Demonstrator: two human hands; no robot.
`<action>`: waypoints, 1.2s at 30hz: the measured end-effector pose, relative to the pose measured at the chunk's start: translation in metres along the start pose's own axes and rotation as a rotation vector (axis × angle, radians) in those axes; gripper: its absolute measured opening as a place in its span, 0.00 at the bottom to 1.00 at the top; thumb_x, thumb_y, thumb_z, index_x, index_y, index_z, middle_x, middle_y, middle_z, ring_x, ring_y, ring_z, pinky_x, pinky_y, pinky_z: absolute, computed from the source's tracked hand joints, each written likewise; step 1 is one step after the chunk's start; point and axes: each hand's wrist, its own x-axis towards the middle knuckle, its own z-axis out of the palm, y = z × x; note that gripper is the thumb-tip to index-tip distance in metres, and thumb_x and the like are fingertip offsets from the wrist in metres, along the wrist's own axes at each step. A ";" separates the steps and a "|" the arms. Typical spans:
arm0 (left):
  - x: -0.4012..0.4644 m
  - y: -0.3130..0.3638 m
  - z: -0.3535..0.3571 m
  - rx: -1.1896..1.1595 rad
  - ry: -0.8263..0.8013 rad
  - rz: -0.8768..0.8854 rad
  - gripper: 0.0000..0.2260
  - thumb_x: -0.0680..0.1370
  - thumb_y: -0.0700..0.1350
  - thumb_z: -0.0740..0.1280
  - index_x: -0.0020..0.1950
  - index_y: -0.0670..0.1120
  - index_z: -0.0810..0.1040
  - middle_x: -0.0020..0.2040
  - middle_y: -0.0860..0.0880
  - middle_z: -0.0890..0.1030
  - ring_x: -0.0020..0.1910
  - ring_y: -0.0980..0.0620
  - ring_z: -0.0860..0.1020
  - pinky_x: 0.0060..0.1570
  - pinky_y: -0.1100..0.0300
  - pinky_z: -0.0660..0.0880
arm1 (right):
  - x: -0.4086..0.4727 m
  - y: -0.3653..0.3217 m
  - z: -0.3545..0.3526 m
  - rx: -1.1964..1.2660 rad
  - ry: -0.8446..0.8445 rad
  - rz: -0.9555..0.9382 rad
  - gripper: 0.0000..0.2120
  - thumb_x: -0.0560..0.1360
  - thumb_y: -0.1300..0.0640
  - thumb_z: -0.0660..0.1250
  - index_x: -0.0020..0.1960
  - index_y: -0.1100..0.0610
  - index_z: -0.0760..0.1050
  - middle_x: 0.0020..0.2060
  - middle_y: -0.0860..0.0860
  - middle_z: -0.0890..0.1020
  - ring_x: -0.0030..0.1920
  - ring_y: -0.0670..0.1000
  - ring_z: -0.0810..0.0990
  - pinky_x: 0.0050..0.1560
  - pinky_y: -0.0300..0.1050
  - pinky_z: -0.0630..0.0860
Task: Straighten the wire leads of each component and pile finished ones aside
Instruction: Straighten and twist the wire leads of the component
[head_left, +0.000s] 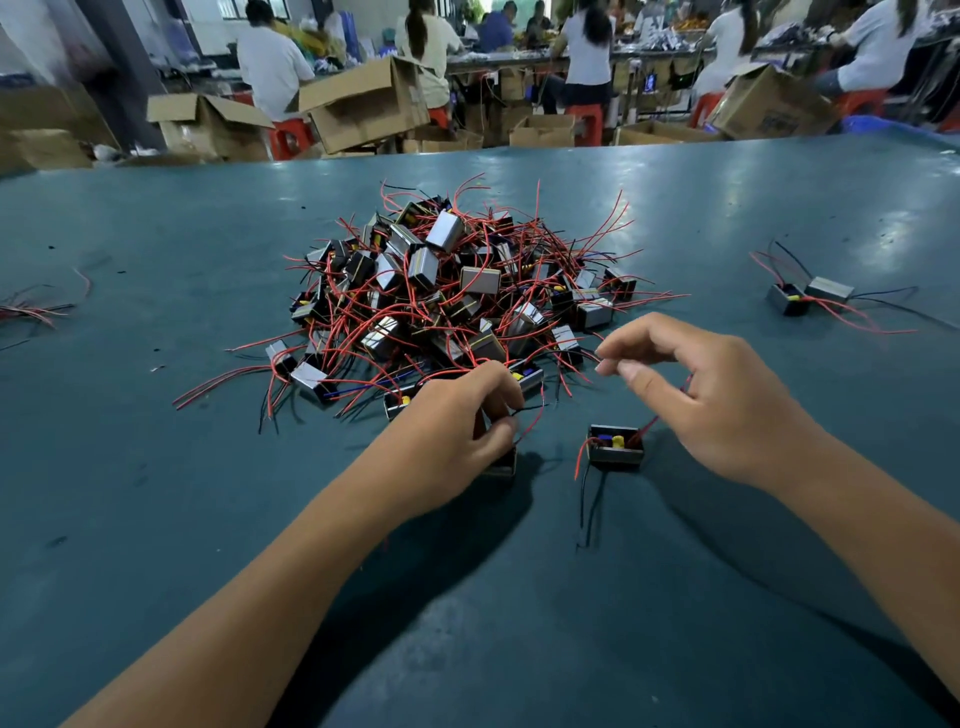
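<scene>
Two components are in work near the middle of the worktop (156, 519): one small dark box component (615, 447), open side up with a yellow part showing, stands free on the surface; a second (501, 462) sits mostly hidden under the left hand (457, 426). Left hand: fingers closed on a thin black lead (527, 409) just above that box. Right hand (717, 400): thumb and forefinger pinched together on a red lead (647, 427) rising from the free box. Handling, judged: boxes light and rigid, likely to skid if tugged; leads thin, pliant, kink-prone, best steadied at the box and drawn outward between fingertips. Unsorted heap (452, 296) lies beyond the hands, wires tangled. Two boxes (810, 296) lie toward the right edge, probably finished; loose leads (36, 309) lie at the left edge.
</scene>
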 end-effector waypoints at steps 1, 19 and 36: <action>0.000 0.000 0.000 -0.006 0.007 -0.006 0.09 0.79 0.42 0.68 0.50 0.56 0.72 0.40 0.58 0.78 0.35 0.57 0.73 0.35 0.67 0.69 | 0.001 0.001 -0.002 -0.011 0.002 -0.002 0.11 0.78 0.67 0.66 0.52 0.51 0.78 0.44 0.44 0.85 0.42 0.33 0.79 0.41 0.20 0.67; -0.003 0.009 -0.002 0.113 0.032 0.024 0.08 0.81 0.37 0.64 0.52 0.47 0.81 0.37 0.61 0.74 0.36 0.67 0.73 0.35 0.74 0.64 | -0.007 -0.006 0.008 -0.129 -0.373 -0.242 0.06 0.75 0.52 0.71 0.49 0.54 0.82 0.45 0.45 0.80 0.49 0.46 0.77 0.53 0.43 0.73; -0.002 0.000 -0.002 0.069 0.011 -0.016 0.14 0.73 0.51 0.77 0.54 0.52 0.79 0.41 0.59 0.77 0.41 0.70 0.73 0.40 0.75 0.67 | -0.005 0.012 0.002 0.018 -0.169 0.024 0.05 0.76 0.52 0.71 0.49 0.45 0.75 0.43 0.41 0.83 0.42 0.46 0.82 0.42 0.43 0.78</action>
